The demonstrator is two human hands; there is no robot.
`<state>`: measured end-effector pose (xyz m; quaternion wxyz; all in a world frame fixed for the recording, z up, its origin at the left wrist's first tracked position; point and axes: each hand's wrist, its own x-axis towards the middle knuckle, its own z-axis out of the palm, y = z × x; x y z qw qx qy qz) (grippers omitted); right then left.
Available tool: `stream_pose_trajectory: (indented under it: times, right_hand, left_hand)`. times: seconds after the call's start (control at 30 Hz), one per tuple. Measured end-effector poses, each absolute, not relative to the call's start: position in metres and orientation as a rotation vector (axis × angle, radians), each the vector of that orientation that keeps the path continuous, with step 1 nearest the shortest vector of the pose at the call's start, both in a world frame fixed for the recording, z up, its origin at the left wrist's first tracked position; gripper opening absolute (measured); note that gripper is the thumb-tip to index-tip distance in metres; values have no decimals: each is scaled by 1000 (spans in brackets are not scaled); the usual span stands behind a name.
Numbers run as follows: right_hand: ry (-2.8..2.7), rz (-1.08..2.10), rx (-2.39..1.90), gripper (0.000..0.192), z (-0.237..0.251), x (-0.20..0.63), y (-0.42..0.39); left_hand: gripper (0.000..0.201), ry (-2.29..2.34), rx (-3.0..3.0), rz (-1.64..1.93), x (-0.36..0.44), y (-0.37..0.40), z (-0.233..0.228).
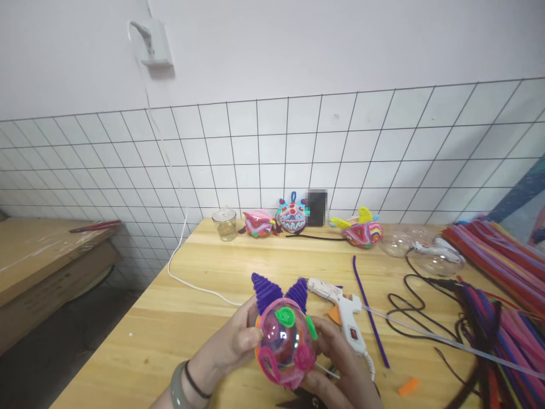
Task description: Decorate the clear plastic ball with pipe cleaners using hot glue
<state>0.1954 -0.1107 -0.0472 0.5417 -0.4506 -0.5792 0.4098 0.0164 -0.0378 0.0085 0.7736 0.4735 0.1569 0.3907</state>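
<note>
Both hands hold a clear plastic ball (281,341) trimmed with pipe cleaners, just above the wooden table's front part. Two purple ears stand on top, green coils sit below them, and pink loops run along the lower front. My left hand (238,338) grips its left side, thumb on the front. My right hand (340,363) closes round the right side and lower edge, fingers bent. Beside the right hand lies a white hot glue gun (349,321), with a glue stick coming out of its back. A purple pipe cleaner (371,312) lies farther right. A black object beneath the ball is mostly hidden.
Along the wall stand a glass cup (224,226), decorated balls (292,217) and a pixelated dark rectangle (317,208). Clear balls (397,243), tangled black cables (411,307) and pipe cleaner bundles (506,335) occupy the right. An orange scrap (408,387) lies near the front.
</note>
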Motion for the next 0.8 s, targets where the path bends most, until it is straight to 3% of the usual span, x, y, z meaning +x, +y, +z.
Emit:
stream_pose_trajectory:
  times: [0.57, 0.8]
  right_hand:
    - [-1468, 932, -1098, 53, -45, 199, -110]
    - [-1387, 1007, -1032, 51, -45, 197, -109]
  left_hand:
    - [51, 391, 983, 877, 18, -43, 16]
    - [61, 369, 1013, 848, 19, -41, 15]
